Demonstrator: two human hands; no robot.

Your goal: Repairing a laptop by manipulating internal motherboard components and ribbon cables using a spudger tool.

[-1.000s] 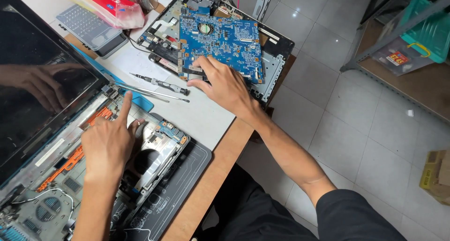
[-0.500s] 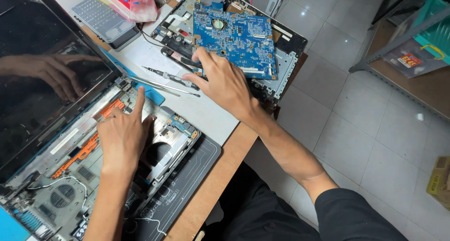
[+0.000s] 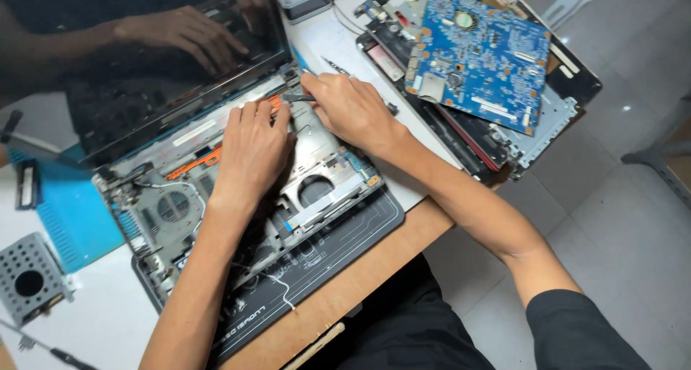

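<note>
Stripped laptop base being worked: left hand lying flat, open, empty; right hand pinching screwdriver at hinge edge; steady vertical seating being required.

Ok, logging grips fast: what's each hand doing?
Left hand: open, flat on the laptop chassis.
Right hand: closed on a screwdriver.
</note>
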